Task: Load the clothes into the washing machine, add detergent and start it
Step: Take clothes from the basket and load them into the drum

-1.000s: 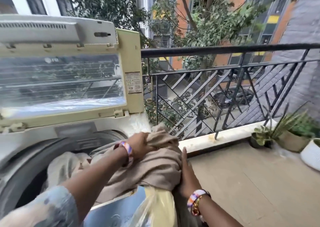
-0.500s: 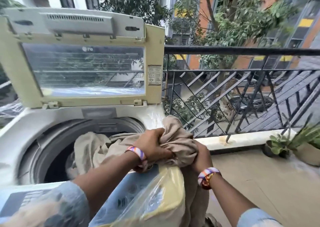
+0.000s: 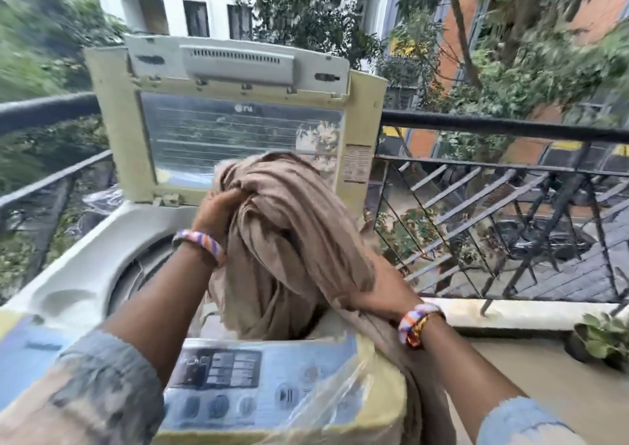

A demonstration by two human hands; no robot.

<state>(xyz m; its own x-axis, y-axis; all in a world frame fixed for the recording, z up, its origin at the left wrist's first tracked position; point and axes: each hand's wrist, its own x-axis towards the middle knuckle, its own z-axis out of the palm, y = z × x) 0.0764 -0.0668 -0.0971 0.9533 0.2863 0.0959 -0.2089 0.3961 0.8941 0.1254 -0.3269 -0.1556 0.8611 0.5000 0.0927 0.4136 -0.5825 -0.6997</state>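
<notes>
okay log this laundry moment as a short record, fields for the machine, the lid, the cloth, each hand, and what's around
machine: top-loading washing machine on a balcony
lid: lid raised, upright
cloth: beige cloth bunched above the drum opening, one end trailing down the machine's right side
left hand: left hand grips the top of the bunch
right hand: right hand holds its lower right part
control panel: control panel under plastic wrap
surroundings: black railing, potted plant
</notes>
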